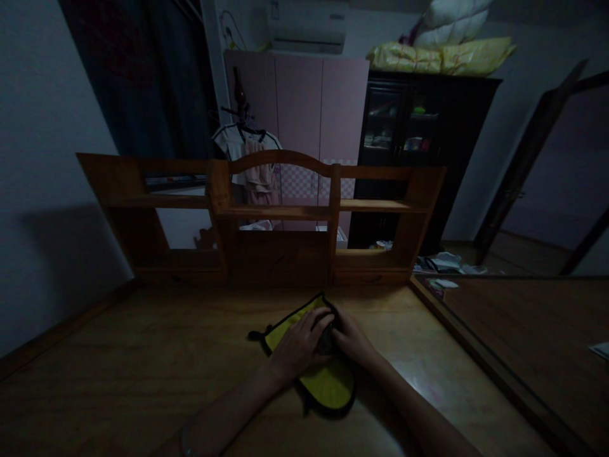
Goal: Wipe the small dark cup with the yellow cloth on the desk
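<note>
A yellow cloth with a dark border (328, 384) lies on the wooden desk (143, 355) in front of me. My left hand (299, 346) rests on top of the cloth, fingers curled over a small dark object (326, 343) that I cannot make out. My right hand (352, 339) meets it from the right, fingers closed against the same dark object. The light is dim and the fingertips are partly hidden.
A wooden shelf unit (280, 212) stands along the desk's back edge. To the right lies a dark tabletop (533, 336) with a raised rim. Behind are a pink wardrobe (309, 108), hanging clothes (252, 165) and a dark cabinet (419, 127) with bedding on top.
</note>
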### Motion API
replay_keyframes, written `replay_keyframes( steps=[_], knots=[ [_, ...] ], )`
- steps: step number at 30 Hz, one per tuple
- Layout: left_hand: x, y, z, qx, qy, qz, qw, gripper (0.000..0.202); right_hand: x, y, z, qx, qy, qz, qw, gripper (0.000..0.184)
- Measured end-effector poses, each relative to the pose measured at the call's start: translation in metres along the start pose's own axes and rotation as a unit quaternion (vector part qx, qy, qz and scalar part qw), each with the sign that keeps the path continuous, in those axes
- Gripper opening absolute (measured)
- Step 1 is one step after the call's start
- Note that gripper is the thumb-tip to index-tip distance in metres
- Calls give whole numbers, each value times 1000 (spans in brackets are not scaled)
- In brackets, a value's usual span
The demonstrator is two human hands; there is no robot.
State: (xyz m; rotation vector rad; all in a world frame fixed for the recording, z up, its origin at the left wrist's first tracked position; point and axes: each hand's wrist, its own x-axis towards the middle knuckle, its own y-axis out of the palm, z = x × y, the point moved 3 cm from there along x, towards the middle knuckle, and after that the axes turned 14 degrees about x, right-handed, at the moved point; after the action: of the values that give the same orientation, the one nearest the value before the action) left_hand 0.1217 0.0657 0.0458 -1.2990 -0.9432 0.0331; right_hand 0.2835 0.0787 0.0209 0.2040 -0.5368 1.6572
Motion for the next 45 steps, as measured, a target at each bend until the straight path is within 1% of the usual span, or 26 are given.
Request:
replay_keyframes(
  steps=[3,5,6,8,12,14,17,21,28,31,33,37,39,42,45],
  knots=[
    [-1,-6,-2,15,-15,-37,999,77,3,3,11,100,48,5,994,41],
    [-2,-10,-4,18,-29,-63,997,75,4,5,17,159,87,8,983,31],
    [-2,-12,-5,18,-33,-73,997,75,4,5,19,183,101,7,978,29],
    [-2,-12,-6,19,-37,-85,996,74,3,6,21,223,118,13,968,33],
    [-4,-9,-8,27,-26,-81,996,74,-2,6,15,264,145,66,951,48],
    [-5,-7,-8,35,-20,-77,996,76,-3,5,10,284,140,80,945,51],
    [-4,-6,-8,66,-4,-61,996,76,-2,5,6,297,119,68,945,48],
    [-4,-7,-10,106,19,-38,993,78,-3,7,9,266,98,46,958,42],
    [-4,-10,-11,120,27,-42,991,81,-5,3,14,151,62,4,987,33],
    [-3,-10,-10,114,28,-46,992,82,-5,0,17,97,40,8,994,31],
    [-2,-9,-10,101,24,-45,994,82,-3,-1,20,45,17,21,999,29],
    [0,-10,-8,61,-4,-44,997,78,0,-4,19,-76,-5,41,996,21],
    [0,-12,-8,50,-15,-46,998,77,0,-4,16,-110,-5,41,993,20],
    [0,-13,-7,46,-16,-42,998,76,0,-4,16,-120,-10,37,992,21],
    [0,-12,-5,39,-20,-34,998,77,0,-2,19,-106,-14,42,993,21]
  ],
)
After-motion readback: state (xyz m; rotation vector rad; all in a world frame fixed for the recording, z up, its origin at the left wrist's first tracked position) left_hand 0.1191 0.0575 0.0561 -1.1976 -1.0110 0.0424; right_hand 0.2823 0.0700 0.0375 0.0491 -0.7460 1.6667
